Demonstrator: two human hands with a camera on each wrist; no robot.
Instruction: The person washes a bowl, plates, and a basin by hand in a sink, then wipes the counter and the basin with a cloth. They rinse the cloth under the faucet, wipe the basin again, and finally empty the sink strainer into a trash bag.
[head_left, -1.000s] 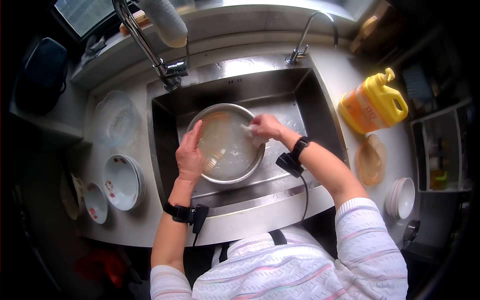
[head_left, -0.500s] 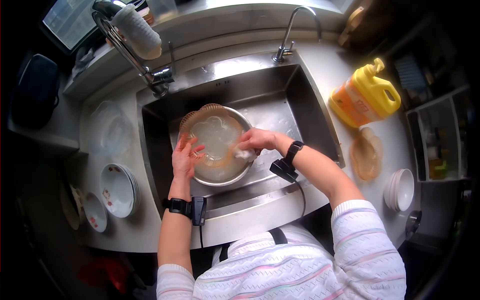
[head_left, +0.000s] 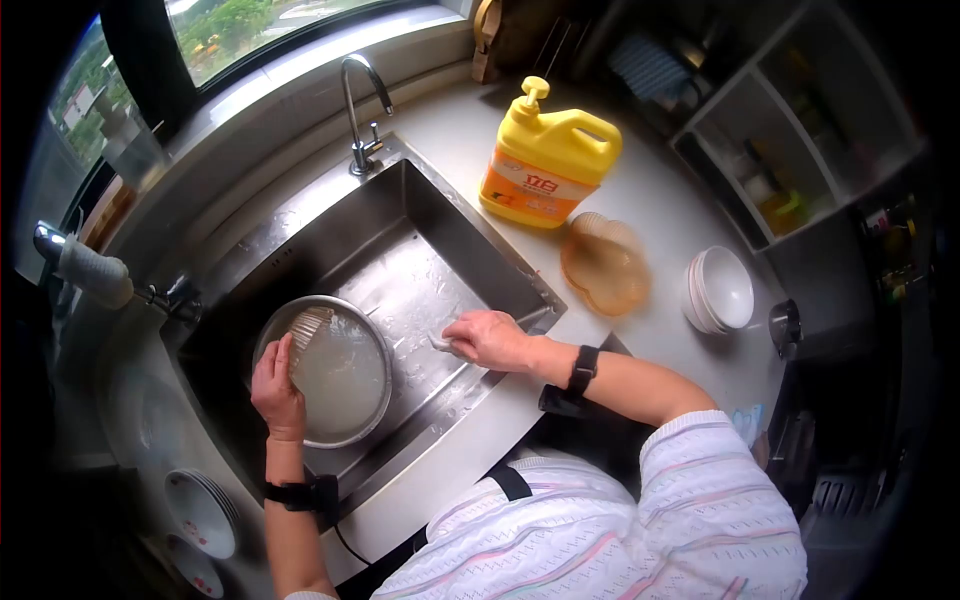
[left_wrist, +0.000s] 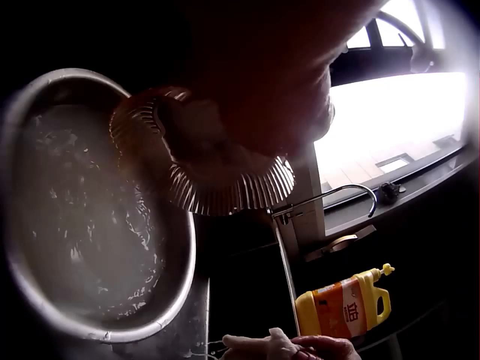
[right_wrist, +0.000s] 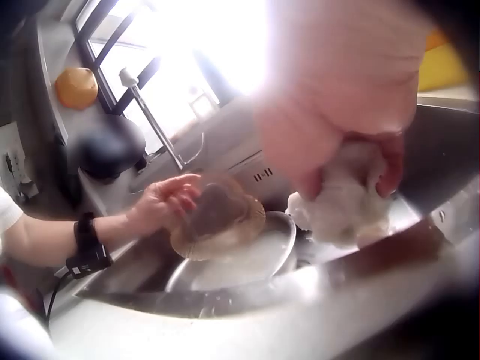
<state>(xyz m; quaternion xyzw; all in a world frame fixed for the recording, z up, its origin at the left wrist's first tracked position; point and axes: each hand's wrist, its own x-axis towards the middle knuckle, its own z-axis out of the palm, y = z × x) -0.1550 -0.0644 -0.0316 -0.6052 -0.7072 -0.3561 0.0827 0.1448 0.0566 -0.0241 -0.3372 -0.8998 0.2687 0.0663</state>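
Note:
My left hand (head_left: 278, 392) grips a ribbed, scalloped amber glass dish (head_left: 308, 325) by its edge. The dish is tilted up over the left part of a round metal basin (head_left: 390, 380), which holds cloudy water inside the sink. In the left wrist view, its fluted rim (left_wrist: 232, 193) overlaps the basin's side, and fingers hide part of it. A crumpled white cloth (right_wrist: 345, 202) is pinched between the thumb and fingers of my right hand (head_left: 490, 340). That hand is right of the basin, above the sink's front right part.
A second amber dish (head_left: 605, 268) lies on the right counter beside a yellow pump jug (head_left: 545, 165). Stacked bowls (head_left: 722, 288) stand farther right, and patterned bowls (head_left: 202, 512) at lower left. A slim tap (head_left: 362, 110) rises behind the sink; a larger faucet (head_left: 90, 270) is at left.
The head view has turned to the right. My right hand has carried the cloth away from the dish and basin to the right. My left hand keeps the dish, now tipped up more steeply.

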